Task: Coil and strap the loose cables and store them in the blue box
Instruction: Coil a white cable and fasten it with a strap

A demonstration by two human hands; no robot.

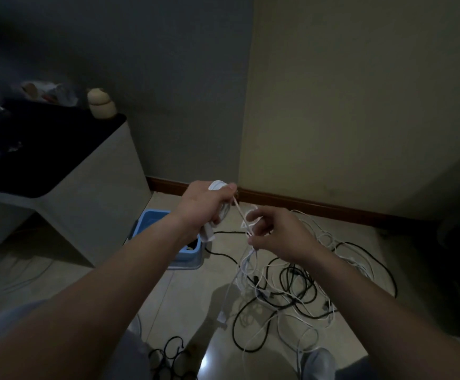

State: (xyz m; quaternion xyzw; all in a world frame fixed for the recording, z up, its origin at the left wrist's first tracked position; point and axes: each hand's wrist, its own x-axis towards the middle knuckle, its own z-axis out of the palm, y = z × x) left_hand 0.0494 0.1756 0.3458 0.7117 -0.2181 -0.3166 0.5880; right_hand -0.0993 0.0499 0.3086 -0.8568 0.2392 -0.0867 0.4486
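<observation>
Coil [217, 185] of white cable, left hand [202, 207]; tail [240, 214], right hand [278, 237]

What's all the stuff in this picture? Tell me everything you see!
white cable coil: one, white, in the left hand
loose white strand: one, white, between coil and right hand
cable tangle: one, black and white, on the floor, right
blue box: one, blue, floor beside the cabinet
cabinet: one, white with black top, left
jar: one, beige, on the cabinet
left hand: one, grips the coil
right hand: one, pinches the strand
</observation>
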